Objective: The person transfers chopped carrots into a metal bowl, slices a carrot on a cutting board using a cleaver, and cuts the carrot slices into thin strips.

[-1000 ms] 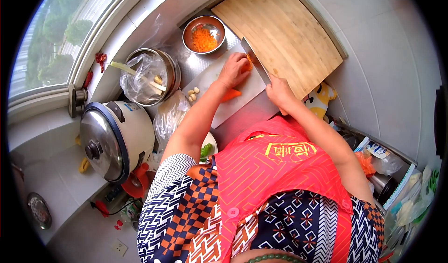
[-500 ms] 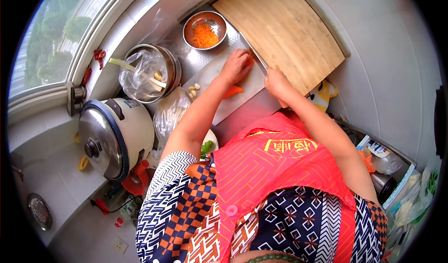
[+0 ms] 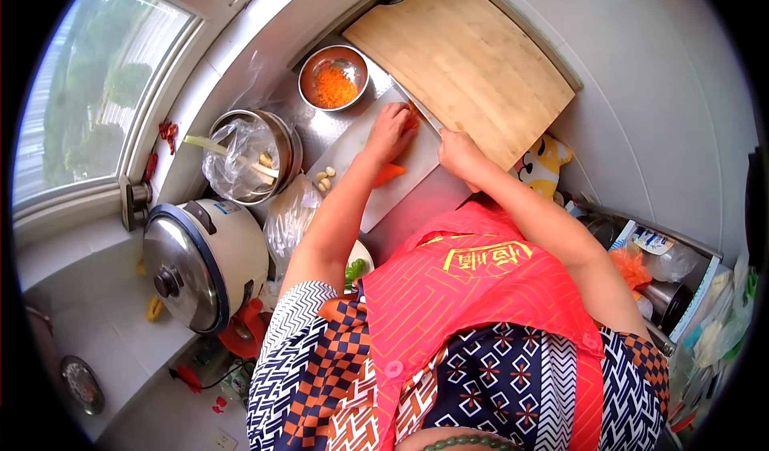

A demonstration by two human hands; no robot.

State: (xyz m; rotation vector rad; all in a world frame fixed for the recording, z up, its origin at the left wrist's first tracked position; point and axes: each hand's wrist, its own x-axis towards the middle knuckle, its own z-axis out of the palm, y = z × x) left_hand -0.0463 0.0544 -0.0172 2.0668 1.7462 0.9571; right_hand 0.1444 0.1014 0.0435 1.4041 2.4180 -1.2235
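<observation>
Reading clock from view centre. Seeing broad tan rectangular wooden board [image 3: 460, 66] at 1 o'clock; working over pale, smooth, rectangular cutting board [image 3: 415, 161] at 12. Seeing round silvery metal bowl [image 3: 328, 55] holding fine orange shreds [image 3: 335, 87] at 11. Curling left hand [image 3: 390, 133] at 12, pressing its fingers together; wrapping fingers of right hand [image 3: 462, 155] at 2 round mostly hidden handle of thin metal-bladed knife [image 3: 426, 117] at 1. Pinning cut orange carrot [image 3: 412, 120] under left fingertips, on pale board, just beside blade. Spotting pointed orange carrot piece [image 3: 388, 175] nearer centre, small cream oval cloves [image 3: 324, 184] at 10.
</observation>
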